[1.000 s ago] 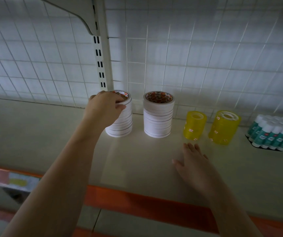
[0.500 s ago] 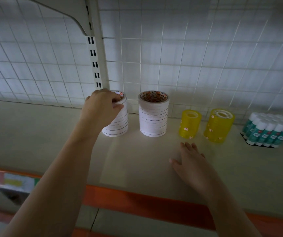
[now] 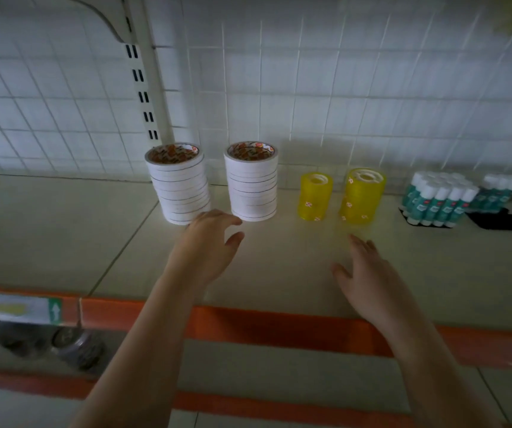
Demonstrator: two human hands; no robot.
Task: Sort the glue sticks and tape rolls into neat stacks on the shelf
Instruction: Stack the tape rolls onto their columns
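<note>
Two stacks of white tape rolls stand at the back of the shelf [image 3: 47, 230]: the left stack [image 3: 179, 186] leans slightly, the right stack [image 3: 253, 183] is upright. Right of them stand two stacks of yellow tape, a shorter one [image 3: 315, 196] and a taller one [image 3: 362, 196]. Upright glue sticks with white caps [image 3: 440, 199] are grouped at the far right. My left hand [image 3: 206, 248] hovers open just in front of the left white stack, holding nothing. My right hand [image 3: 369, 282] lies open, palm down, near the shelf front below the yellow stacks.
A white wire-grid back panel [image 3: 310, 88] and a slotted upright [image 3: 143, 97] rise behind the stacks. An orange strip [image 3: 264, 325] edges the shelf front, with a label holder [image 3: 16, 307] at left. A second cluster of glue sticks [image 3: 500, 189] sits beside a black tray [image 3: 498, 222].
My left hand has let go of the top of the left white tape stack and drawn back toward me, down in front of it. My right hand stays on the shelf.
</note>
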